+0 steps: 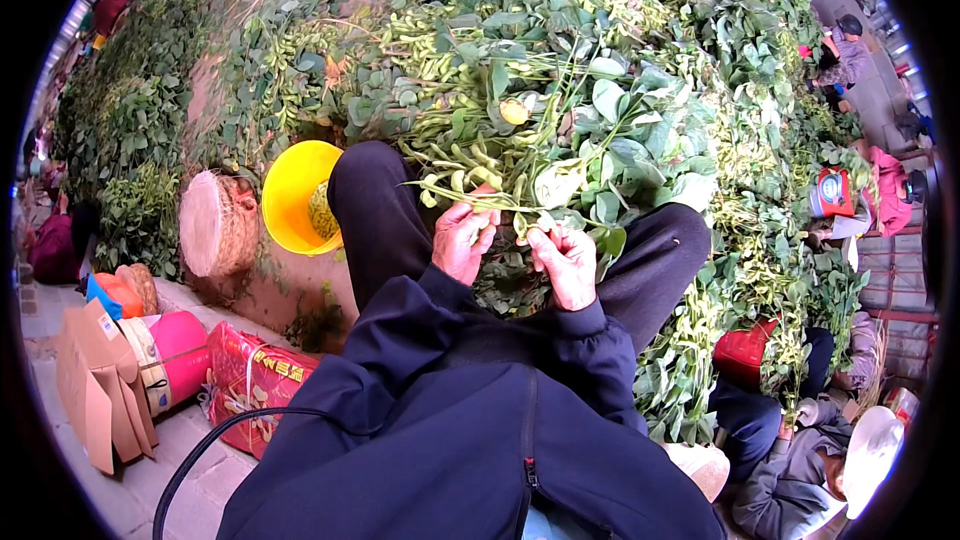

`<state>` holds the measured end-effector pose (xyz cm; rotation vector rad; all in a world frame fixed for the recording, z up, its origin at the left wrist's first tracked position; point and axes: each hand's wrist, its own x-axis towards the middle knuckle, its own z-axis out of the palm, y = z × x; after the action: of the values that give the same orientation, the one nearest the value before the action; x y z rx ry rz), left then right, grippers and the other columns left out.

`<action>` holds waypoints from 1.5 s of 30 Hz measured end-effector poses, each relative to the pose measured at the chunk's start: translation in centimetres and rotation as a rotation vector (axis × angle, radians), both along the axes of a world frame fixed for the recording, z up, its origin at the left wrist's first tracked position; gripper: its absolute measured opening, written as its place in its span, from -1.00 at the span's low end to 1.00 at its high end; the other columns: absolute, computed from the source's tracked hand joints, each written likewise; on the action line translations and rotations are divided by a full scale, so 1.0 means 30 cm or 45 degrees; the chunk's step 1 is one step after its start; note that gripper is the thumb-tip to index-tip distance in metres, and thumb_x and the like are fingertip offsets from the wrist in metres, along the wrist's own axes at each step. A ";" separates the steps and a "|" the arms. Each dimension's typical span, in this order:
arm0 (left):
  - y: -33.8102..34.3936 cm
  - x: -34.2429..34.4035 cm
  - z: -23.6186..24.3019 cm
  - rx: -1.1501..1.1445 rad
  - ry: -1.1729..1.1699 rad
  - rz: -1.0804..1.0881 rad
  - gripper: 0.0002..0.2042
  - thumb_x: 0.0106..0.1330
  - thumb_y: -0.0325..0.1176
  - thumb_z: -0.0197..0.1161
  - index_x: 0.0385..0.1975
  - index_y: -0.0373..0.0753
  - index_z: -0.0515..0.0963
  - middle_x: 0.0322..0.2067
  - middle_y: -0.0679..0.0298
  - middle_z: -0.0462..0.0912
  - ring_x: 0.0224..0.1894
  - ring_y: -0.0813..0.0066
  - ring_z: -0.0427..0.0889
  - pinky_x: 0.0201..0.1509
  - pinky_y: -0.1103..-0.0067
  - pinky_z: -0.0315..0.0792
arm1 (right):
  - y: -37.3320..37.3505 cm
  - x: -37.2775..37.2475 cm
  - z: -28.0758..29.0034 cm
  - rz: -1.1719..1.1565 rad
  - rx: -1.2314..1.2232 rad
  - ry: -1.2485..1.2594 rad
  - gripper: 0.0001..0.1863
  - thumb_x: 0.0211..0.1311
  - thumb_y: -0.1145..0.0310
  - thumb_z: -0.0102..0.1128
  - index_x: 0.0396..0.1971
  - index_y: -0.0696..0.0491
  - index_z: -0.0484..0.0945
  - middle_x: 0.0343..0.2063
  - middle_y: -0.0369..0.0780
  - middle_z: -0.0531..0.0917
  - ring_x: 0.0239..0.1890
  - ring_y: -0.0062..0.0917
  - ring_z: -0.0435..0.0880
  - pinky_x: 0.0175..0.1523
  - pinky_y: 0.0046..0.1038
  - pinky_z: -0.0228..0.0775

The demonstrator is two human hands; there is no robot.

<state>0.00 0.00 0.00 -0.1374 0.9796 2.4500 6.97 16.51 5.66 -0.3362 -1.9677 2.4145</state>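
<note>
Between my knees, my left hand (462,246) is closed round the stem of a green soybean plant (480,168) with pods and leaves. The fingers of my right hand (567,268) are pinched together at the same plant, close to a pod (522,225); whether the pod is in the fingertips is hard to make out. Just left of my left knee stands a yellow bucket (290,195) with green pods (323,212) in it. A thick heap of leafy bean plants (640,100) lies right in front of my hands.
Left of the bucket sits a round woven stool (212,225). Flattened cardboard (95,380), a pink container (180,355) and a red patterned bag (255,375) crowd the lower left. A person in a white hat (872,455) sits at lower right, near a red container (745,352).
</note>
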 end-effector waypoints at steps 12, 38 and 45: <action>0.049 0.008 0.067 -0.081 0.104 -0.004 -0.71 0.42 -0.50 0.10 0.10 -0.32 0.55 -0.35 0.30 0.59 -0.56 0.75 0.37 -0.53 0.78 0.20 | 0.014 0.011 0.043 -0.027 -0.256 -0.074 -0.80 0.36 0.34 0.18 -0.40 0.16 0.58 -0.72 -0.41 0.44 -0.74 -0.79 0.22 -0.60 -0.66 -0.05; 0.022 -0.009 0.061 -0.216 -0.104 -0.090 -0.86 0.26 -0.42 0.39 -0.28 -0.35 0.66 -0.58 0.48 0.52 -0.69 0.82 0.25 -0.61 0.77 0.08 | -0.016 -0.014 0.002 0.206 0.156 0.054 -0.69 0.47 0.30 0.04 0.01 0.21 0.55 -0.41 -0.35 0.63 -0.52 -0.76 0.40 -0.39 -0.68 0.29; 0.028 -0.008 0.071 -0.288 -0.030 -0.050 -0.89 0.25 -0.44 0.39 -0.34 -0.34 0.66 -0.61 0.49 0.51 -0.70 0.82 0.24 -0.60 0.76 0.08 | -0.021 -0.010 -0.008 0.185 0.126 0.021 -0.73 0.45 0.36 0.05 0.00 0.17 0.57 -0.41 -0.33 0.66 -0.57 -0.77 0.39 -0.45 -0.69 0.28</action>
<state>-0.23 0.85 2.12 -0.2208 1.2356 2.2911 6.67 15.90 5.41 -0.1764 -2.1666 2.3806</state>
